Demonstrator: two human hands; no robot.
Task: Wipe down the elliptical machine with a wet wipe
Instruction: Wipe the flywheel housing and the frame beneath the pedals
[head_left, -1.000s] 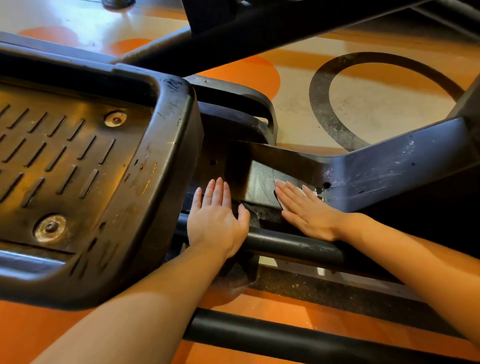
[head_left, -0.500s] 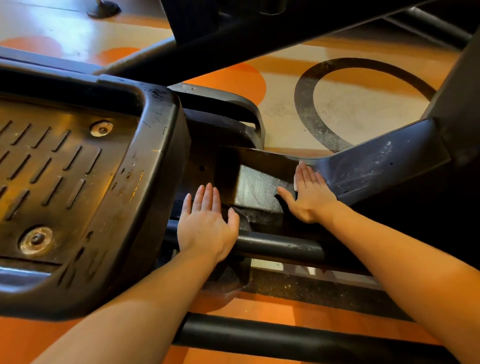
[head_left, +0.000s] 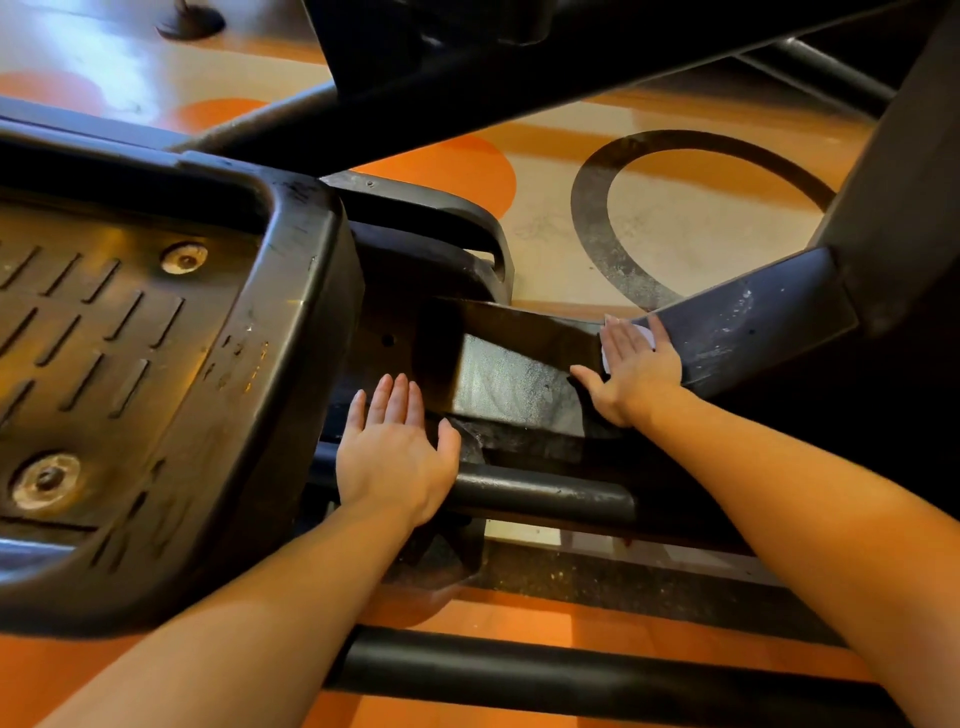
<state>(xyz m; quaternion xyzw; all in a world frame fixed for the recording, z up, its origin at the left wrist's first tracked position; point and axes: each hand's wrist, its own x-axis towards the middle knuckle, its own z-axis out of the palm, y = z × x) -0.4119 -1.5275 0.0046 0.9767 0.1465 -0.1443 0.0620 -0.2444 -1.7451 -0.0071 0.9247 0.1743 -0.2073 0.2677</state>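
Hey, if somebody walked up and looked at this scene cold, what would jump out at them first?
Probably the big black foot pedal filling the left side, with its slotted tread and two worn bolts. Next, the two bare arms reaching in from below: the left hand lies flat beside the pedal, while the right hand presses a white wet wipe against the dusty dark frame arm. Behind them, the orange floor shows a dark painted ring.
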